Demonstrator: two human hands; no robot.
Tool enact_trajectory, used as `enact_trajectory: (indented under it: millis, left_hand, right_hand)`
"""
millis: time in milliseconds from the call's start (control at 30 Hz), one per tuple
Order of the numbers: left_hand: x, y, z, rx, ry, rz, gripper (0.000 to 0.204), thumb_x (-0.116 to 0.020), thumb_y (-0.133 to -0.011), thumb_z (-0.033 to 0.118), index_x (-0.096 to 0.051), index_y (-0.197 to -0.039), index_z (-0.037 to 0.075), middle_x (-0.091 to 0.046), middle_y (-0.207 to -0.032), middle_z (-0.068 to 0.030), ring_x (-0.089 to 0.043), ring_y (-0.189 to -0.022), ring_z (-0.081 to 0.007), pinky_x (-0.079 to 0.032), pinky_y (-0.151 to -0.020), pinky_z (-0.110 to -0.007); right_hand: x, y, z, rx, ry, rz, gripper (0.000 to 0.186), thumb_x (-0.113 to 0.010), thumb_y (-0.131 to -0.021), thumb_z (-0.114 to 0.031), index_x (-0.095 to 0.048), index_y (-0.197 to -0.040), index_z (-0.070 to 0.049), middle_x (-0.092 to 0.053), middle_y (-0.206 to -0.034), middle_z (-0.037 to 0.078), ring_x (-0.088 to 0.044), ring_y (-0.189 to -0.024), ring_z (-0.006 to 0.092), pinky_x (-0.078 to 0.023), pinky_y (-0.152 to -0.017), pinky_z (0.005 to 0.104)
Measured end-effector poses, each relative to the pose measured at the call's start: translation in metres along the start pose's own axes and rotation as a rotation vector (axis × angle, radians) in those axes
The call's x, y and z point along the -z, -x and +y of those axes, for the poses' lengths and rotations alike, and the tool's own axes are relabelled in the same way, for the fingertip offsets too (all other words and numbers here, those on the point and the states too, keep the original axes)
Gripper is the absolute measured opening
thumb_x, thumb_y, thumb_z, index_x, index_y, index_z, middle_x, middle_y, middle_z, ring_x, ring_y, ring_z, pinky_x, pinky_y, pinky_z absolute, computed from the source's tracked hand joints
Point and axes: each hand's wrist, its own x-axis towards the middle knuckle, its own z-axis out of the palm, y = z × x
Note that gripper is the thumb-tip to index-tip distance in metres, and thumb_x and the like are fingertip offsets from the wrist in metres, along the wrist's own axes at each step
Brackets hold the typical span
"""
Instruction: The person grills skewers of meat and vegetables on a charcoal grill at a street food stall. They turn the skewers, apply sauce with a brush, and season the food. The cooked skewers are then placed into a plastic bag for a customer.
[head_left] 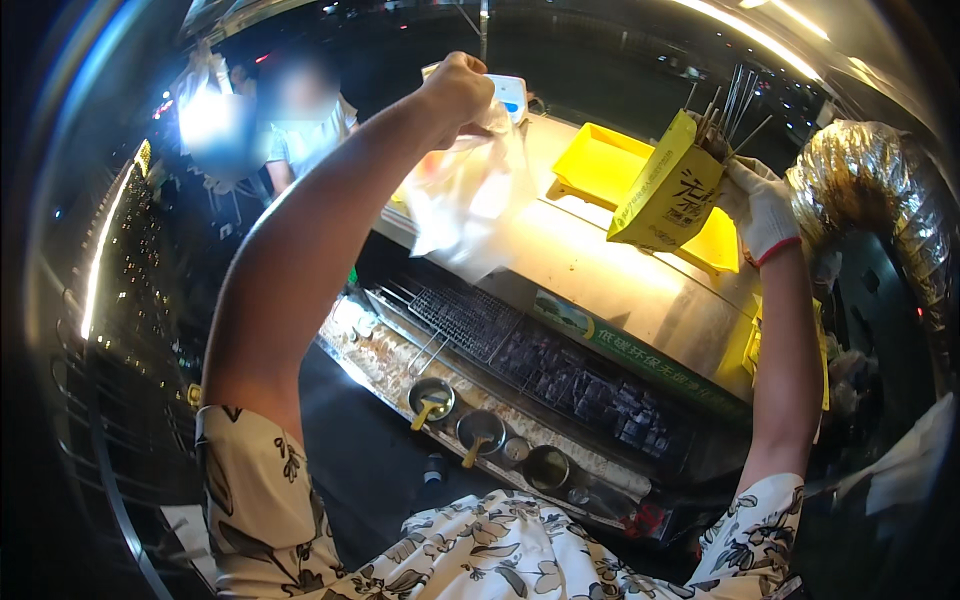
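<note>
My bare left hand point(458, 98) is raised over the counter with its fingers closed on the top of a thin, translucent plastic bag point(468, 200). The bag hangs down below it. On the right, my right hand point(760, 205) wears a white knit glove with a red cuff. It grips a yellow paper bag point(665, 190) with dark print, tilted and held up above the counter. Several skewers point(738, 100) stick out of the bag's open top. What is on their lower ends is hidden inside the paper.
A yellow tray point(605, 160) rests on the lit metal counter point(570, 235). Below runs a charcoal grill point(590, 380) with a wire grate point(465, 320). Along the near ledge stand small pots point(432, 400) with brushes. A foil-covered object point(860, 170) is at right; a person point(305, 130) stands far left.
</note>
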Motion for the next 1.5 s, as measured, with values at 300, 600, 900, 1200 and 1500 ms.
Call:
enact_trajectory:
  millis: [300, 600, 900, 1200, 1500]
  left_hand:
    - [-0.035, -0.03, -0.036, -0.44, -0.826, -0.388, 0.041, -0.072, -0.083, 0.0, -0.058, -0.122, -0.003, -0.069, -0.114, -0.0252, -0.069, -0.105, -0.0364, -0.059, -0.084, -0.039]
    - [0.116, -0.01, -0.069, -0.406, -0.715, -0.642, 0.041, -0.066, -0.083, 0.006, -0.054, -0.122, -0.001, -0.061, -0.123, -0.0282, -0.059, -0.12, -0.0393, -0.05, -0.1, -0.042]
    - [0.41, 0.167, -0.34, 0.459, -1.197, 0.318, 0.044, -0.068, -0.09, 0.026, -0.06, -0.12, -0.005, -0.069, -0.109, -0.0342, -0.068, -0.105, -0.0464, -0.054, -0.091, -0.054]
    - [0.408, 0.452, -0.375, 0.855, -0.614, 0.825, 0.032, -0.062, -0.099, 0.024, -0.065, -0.102, -0.008, -0.071, -0.091, -0.0178, -0.068, -0.083, -0.0271, -0.054, -0.076, -0.042]
    - [0.421, 0.51, -0.35, 0.952, 0.644, 0.84, 0.032, -0.051, -0.106, 0.028, -0.061, -0.12, 0.002, -0.067, -0.095, -0.0114, -0.066, -0.076, -0.0189, -0.057, -0.063, -0.037]
  right_hand:
    - [-0.032, 0.032, 0.004, 0.059, -0.009, 0.276, 0.023, -0.051, -0.106, -0.009, -0.065, -0.12, 0.004, -0.073, -0.112, 0.017, -0.072, -0.093, 0.024, -0.061, -0.079, 0.0329]
    - [-0.081, 0.047, 0.021, 0.07, -0.391, -0.229, 0.027, -0.054, -0.106, -0.013, -0.063, -0.125, 0.004, -0.071, -0.12, 0.017, -0.069, -0.11, 0.0256, -0.056, -0.099, 0.0427]
    - [-0.273, 0.079, 0.122, -0.158, -0.569, -0.692, 0.023, -0.06, -0.102, -0.01, -0.062, -0.118, 0.006, -0.072, -0.113, 0.016, -0.071, -0.097, 0.0225, -0.057, -0.089, 0.0358]
    - [-0.41, 0.186, 0.233, -0.58, -0.756, -1.045, 0.018, -0.07, -0.094, -0.006, -0.064, -0.105, 0.007, -0.072, -0.096, 0.016, -0.072, -0.077, 0.0217, -0.061, -0.074, 0.0334]
    - [-0.489, 0.305, 0.309, -1.013, -0.987, -1.267, 0.019, -0.074, -0.093, -0.01, -0.062, -0.104, 0.0, -0.069, -0.101, 0.011, -0.069, -0.092, 0.0192, -0.058, -0.082, 0.0324]
